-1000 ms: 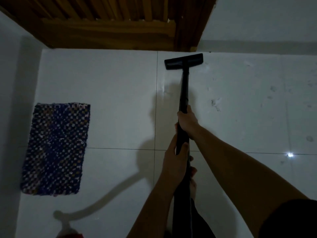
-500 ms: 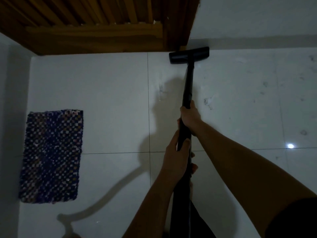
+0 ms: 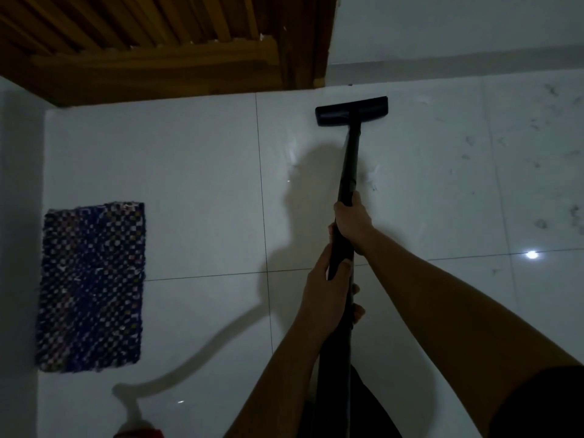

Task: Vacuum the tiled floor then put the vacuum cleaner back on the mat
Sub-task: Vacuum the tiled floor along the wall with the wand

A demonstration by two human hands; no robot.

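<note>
I hold a black vacuum wand [image 3: 349, 172] with both hands. My right hand [image 3: 352, 221] grips it higher up the tube, and my left hand [image 3: 328, 295] grips it just below. The flat black floor nozzle [image 3: 351, 110] rests on the white tiled floor [image 3: 196, 191], a little short of the far wall. A dark blue checkered mat [image 3: 91, 286] lies on the floor at the left, with nothing on it. A pale hose [image 3: 196, 361] curves across the floor toward a red part of the vacuum body [image 3: 139, 433] at the bottom edge.
A slatted wooden door and its frame [image 3: 164, 58] stand at the far left. A white wall [image 3: 458, 30] runs along the far right, and another wall [image 3: 19, 248] borders the mat on the left. Dusty smudges [image 3: 543, 159] mark the tiles at right.
The nozzle went forward to the far wall, then came back a little toward me and shifted right. Both hands kept their grip on the wand.
</note>
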